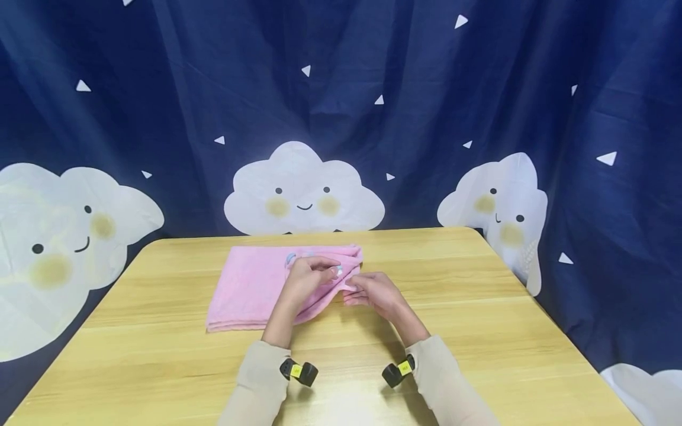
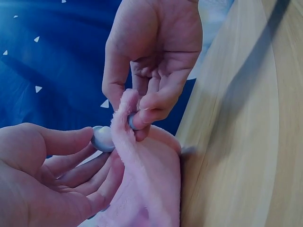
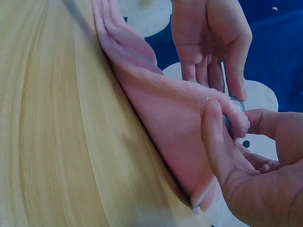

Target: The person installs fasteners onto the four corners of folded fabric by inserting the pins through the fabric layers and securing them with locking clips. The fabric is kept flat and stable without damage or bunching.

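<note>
A pink fleece blanket lies folded on the table, its right-hand edge lifted between the two hands. My left hand pinches a round, pale blue-white button against the blanket's edge. Just to the right, my right hand grips that raised edge between thumb and fingers. Another small bluish round piece shows at the edge by the right fingertips; it is mostly covered. In the right wrist view the raised fleece slopes down to the tabletop. A blue print partly shows beside the left hand.
The wooden table extends around the blanket on every side. Behind it hangs a dark blue curtain with white clouds and small triangles. Each wrist wears a black camera on a strap, the left camera and right camera.
</note>
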`<state>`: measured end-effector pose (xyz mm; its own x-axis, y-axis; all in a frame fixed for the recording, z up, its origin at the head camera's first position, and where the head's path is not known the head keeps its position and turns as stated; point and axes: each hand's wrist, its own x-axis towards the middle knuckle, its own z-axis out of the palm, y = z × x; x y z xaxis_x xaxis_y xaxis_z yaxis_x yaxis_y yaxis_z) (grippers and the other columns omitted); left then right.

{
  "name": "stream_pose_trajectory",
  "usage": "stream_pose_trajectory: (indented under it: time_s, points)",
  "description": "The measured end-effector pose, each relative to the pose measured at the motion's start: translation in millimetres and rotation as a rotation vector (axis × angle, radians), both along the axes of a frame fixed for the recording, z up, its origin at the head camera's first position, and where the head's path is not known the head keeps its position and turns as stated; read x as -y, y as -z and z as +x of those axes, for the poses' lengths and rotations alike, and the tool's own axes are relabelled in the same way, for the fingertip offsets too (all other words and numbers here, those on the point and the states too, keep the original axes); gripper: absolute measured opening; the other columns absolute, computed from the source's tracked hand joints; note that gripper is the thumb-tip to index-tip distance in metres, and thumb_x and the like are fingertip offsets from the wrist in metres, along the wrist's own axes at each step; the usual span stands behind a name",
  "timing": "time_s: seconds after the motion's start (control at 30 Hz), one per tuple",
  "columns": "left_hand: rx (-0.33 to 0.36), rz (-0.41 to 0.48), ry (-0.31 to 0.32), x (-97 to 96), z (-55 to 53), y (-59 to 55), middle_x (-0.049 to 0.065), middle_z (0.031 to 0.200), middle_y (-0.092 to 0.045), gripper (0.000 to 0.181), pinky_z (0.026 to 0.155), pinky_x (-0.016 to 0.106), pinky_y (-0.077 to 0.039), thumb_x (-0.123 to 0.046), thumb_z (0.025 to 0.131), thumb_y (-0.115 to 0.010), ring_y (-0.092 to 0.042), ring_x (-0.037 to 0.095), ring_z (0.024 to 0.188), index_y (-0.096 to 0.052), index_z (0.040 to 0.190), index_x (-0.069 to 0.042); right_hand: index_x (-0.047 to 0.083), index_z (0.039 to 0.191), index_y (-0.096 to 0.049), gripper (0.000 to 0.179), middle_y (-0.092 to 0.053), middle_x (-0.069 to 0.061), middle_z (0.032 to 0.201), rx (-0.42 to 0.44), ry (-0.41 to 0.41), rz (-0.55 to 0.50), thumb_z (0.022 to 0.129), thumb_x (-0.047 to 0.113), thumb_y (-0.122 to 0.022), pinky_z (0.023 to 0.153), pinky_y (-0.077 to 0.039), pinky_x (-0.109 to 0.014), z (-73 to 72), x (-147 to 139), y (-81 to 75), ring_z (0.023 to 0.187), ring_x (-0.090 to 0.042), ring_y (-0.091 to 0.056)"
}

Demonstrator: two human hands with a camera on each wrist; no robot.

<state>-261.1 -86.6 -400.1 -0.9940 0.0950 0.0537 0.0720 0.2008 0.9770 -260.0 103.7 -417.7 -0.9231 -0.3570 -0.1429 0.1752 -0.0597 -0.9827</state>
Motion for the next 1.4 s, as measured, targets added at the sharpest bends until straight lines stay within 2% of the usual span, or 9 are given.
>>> stream_pose_trajectory:
  time_s: [0.37, 0.67, 0.8, 1.07, 1.27, 1.4]
  points:
    - [-0.014, -0.027, -0.004, -0.3, -1.0, -0.8, 0.006, 0.112, -0.077, 0.023, 0.096, 0.039, -0.054, -0.009, 0.087, -0.074, -0.069, 0.023, 0.108, -0.077, 0.110, -0.009, -0.024, 0.122, -0.054, 0.039, -0.073, -0.014, 0.088, -0.003, 0.000, -0.011, 0.096, 0.006, -0.056, 0.081, -0.062, -0.033, -0.4, 0.3, 0.8, 0.079, -0.018, -0.074]
    - [-0.015, -0.011, 0.006, 0.1, -2.2, 0.7, 0.009, 0.112, -0.076, 0.023, 0.099, 0.043, -0.053, -0.009, 0.087, -0.076, -0.069, 0.025, 0.109, -0.077, 0.109, -0.008, -0.023, 0.122, -0.055, 0.038, -0.072, -0.012, 0.087, 0.005, -0.004, -0.013, 0.097, 0.006, -0.056, 0.082, -0.062, -0.033, 0.4, 0.8, 0.0, 0.081, -0.020, -0.074]
    - [-0.016, -0.025, 0.007, -0.6, -1.9, 1.2, 0.007, 0.112, -0.077, 0.023, 0.101, 0.045, -0.051, -0.010, 0.086, -0.077, -0.069, 0.025, 0.109, -0.077, 0.108, -0.009, -0.022, 0.122, -0.056, 0.037, -0.073, -0.012, 0.087, 0.006, 0.000, -0.014, 0.097, 0.006, -0.056, 0.082, -0.062, -0.033, 1.0, 0.8, -0.6, 0.080, -0.019, -0.074]
    - [-0.015, -0.041, 0.002, -2.7, -1.0, 0.3, 0.006, 0.101, -0.077, 0.021, 0.096, 0.040, -0.052, -0.011, 0.084, -0.080, -0.069, 0.020, 0.099, -0.076, 0.104, -0.007, -0.020, 0.120, -0.057, 0.033, -0.073, -0.012, 0.089, 0.008, -0.004, -0.022, 0.099, 0.006, -0.054, 0.083, -0.061, -0.035, 1.2, 1.0, -0.5, 0.080, -0.019, -0.074]
    - [-0.010, -0.046, 0.023, -1.3, -0.3, 0.7, 0.003, 0.105, -0.076, 0.017, 0.095, 0.040, -0.051, -0.011, 0.086, -0.077, -0.068, 0.020, 0.100, -0.077, 0.103, -0.010, -0.018, 0.114, -0.058, 0.027, -0.071, -0.013, 0.092, 0.018, -0.011, -0.026, 0.100, 0.003, -0.051, 0.085, -0.061, -0.035, 1.3, 1.2, -0.8, 0.081, -0.020, -0.074]
    - [-0.012, -0.057, 0.044, 0.1, 0.8, -0.3, 0.002, 0.106, -0.076, 0.017, 0.097, 0.041, -0.049, -0.010, 0.087, -0.076, -0.067, 0.021, 0.103, -0.077, 0.104, -0.011, -0.018, 0.117, -0.057, 0.032, -0.071, -0.017, 0.095, 0.015, -0.034, -0.018, 0.105, 0.010, -0.047, 0.086, -0.061, -0.034, 0.8, 0.2, -1.0, 0.086, -0.022, -0.074]
